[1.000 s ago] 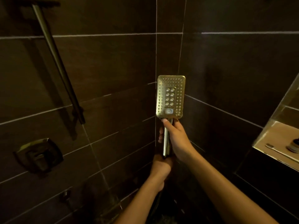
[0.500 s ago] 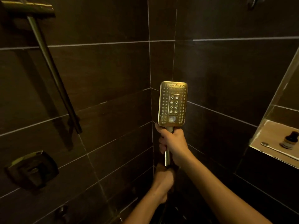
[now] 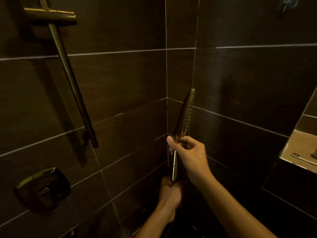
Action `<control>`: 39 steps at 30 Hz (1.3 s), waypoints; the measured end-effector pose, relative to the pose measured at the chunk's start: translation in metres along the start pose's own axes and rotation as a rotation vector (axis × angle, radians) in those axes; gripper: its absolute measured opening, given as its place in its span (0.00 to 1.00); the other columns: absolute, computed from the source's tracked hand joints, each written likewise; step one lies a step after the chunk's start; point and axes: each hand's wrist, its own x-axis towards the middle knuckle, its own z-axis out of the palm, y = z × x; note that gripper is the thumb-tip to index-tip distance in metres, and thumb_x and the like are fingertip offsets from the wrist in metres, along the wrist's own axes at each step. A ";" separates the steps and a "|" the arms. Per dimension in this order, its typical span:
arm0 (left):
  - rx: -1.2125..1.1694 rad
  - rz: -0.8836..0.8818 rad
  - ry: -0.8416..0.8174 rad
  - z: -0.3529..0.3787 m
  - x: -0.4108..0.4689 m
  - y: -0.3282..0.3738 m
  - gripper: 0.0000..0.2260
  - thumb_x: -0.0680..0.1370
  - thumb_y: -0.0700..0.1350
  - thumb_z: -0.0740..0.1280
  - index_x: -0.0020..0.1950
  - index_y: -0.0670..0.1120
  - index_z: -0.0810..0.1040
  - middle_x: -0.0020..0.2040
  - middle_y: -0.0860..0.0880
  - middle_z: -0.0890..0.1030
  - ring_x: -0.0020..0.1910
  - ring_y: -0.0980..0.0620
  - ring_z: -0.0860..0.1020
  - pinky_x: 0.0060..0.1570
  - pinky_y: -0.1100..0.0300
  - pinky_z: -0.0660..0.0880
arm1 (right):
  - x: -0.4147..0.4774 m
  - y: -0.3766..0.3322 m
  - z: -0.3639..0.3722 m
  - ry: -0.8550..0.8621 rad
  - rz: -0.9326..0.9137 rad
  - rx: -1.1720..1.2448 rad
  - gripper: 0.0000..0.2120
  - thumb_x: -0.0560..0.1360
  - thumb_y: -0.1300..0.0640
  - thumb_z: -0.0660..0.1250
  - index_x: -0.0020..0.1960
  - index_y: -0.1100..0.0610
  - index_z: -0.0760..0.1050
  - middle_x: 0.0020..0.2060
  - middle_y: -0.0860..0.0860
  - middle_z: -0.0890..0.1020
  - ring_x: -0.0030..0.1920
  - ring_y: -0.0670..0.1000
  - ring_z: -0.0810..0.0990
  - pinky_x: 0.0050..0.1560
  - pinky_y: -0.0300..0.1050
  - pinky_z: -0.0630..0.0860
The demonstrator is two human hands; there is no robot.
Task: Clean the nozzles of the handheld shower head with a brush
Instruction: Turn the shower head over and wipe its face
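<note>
The brass handheld shower head (image 3: 185, 112) stands upright in the tiled corner, turned edge-on so only a thin strip of nozzles shows, facing right. My right hand (image 3: 188, 155) grips its handle just under the head, thumb at the top. My left hand (image 3: 169, 191) grips the bottom end of the handle, where the hose goes down into the dark. A brush (image 3: 303, 158) with a thin pale handle lies on the niche shelf at the right, apart from both hands.
A brass slide rail (image 3: 72, 83) with its bracket runs down the left wall. Below it is a square mixer control (image 3: 42, 188). The lit wall niche (image 3: 295, 146) at the right edge also holds a small object, mostly cut off.
The shower head has been rotated from face-on to edge-on, nozzles now pointing right. Both hands stay on the handle. The view has shifted upward and left.
</note>
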 end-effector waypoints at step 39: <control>0.048 0.097 -0.085 -0.045 -0.006 0.007 0.17 0.78 0.48 0.69 0.65 0.49 0.73 0.45 0.48 0.81 0.39 0.54 0.78 0.32 0.61 0.72 | -0.008 0.007 0.025 -0.303 0.153 0.280 0.15 0.85 0.56 0.55 0.63 0.59 0.78 0.56 0.59 0.86 0.58 0.56 0.85 0.60 0.51 0.77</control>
